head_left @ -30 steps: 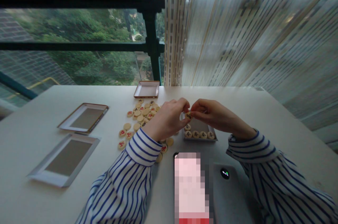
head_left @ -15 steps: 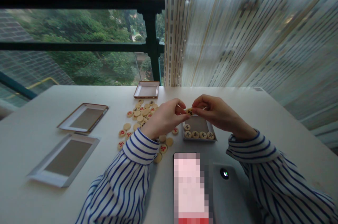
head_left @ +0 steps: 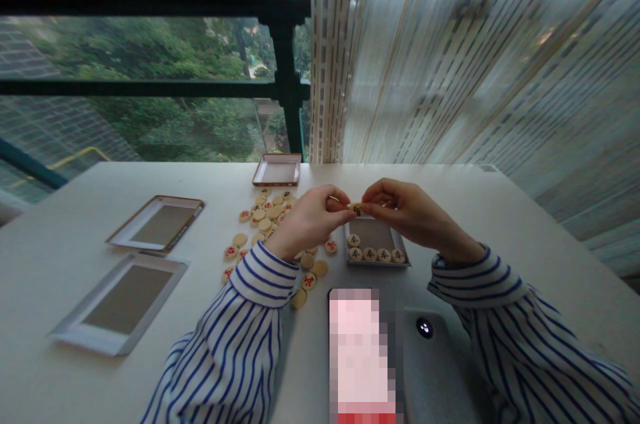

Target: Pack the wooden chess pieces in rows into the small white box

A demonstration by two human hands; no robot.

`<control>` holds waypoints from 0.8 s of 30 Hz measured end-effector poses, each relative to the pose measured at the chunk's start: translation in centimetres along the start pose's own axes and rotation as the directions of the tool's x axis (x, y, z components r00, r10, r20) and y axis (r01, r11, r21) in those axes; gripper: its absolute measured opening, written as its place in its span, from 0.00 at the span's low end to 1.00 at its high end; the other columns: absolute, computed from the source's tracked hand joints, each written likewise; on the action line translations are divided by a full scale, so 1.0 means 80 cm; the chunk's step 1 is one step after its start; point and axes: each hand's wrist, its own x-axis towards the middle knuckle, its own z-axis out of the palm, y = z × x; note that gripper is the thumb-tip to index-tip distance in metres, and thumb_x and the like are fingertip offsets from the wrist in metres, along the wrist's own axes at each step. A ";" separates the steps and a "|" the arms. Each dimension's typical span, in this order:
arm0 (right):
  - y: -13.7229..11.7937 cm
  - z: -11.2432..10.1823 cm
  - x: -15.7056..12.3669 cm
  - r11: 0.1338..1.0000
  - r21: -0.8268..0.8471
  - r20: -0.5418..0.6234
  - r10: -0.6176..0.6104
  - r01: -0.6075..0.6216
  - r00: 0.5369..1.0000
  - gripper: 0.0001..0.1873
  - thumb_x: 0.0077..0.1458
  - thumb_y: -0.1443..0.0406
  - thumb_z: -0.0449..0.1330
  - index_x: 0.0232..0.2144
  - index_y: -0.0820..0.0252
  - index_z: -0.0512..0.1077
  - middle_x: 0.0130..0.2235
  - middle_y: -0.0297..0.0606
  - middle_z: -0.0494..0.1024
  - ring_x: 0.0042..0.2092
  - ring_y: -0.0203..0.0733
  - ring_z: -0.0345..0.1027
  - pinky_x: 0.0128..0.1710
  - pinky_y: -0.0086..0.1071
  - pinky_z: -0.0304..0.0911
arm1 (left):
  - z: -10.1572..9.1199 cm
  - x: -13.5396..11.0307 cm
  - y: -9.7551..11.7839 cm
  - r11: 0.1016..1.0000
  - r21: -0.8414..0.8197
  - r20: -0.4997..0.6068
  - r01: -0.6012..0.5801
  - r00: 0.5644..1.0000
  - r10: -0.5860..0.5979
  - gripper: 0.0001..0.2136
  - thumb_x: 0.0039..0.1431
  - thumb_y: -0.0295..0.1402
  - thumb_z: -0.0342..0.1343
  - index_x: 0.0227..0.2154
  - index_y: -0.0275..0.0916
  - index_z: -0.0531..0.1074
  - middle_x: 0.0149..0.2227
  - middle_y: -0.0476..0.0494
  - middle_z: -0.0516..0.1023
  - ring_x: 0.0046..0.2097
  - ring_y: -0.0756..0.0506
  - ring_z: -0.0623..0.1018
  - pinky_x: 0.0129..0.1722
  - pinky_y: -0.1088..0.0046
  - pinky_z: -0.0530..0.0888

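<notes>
Looking through the head view, I read this:
Left hand [head_left: 306,223]: pinching a round game piece [head_left: 357,209] from its left side.
Right hand [head_left: 405,213]: pinching the same piece from the right.
Piece: held above the small tray [head_left: 379,236], whose near edge holds five pieces.
Loose pieces [head_left: 265,217]: scattered on the tabletop [head_left: 500,224], left of the tray.

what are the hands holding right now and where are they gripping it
Both the left hand and the right hand pinch one round game piece by its opposite edges, above the small box.
</notes>
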 end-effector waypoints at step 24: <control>-0.003 -0.002 -0.001 0.999 -0.032 0.037 -0.023 0.025 0.999 0.11 0.51 0.59 0.58 0.34 0.61 0.69 0.32 0.38 0.77 0.33 0.37 0.70 0.32 0.31 0.65 | -0.011 0.001 -0.006 0.998 -0.005 -0.026 -0.057 0.998 0.057 0.10 0.49 0.34 0.59 0.33 0.36 0.67 0.27 0.48 0.75 0.26 0.53 0.72 0.20 0.80 0.63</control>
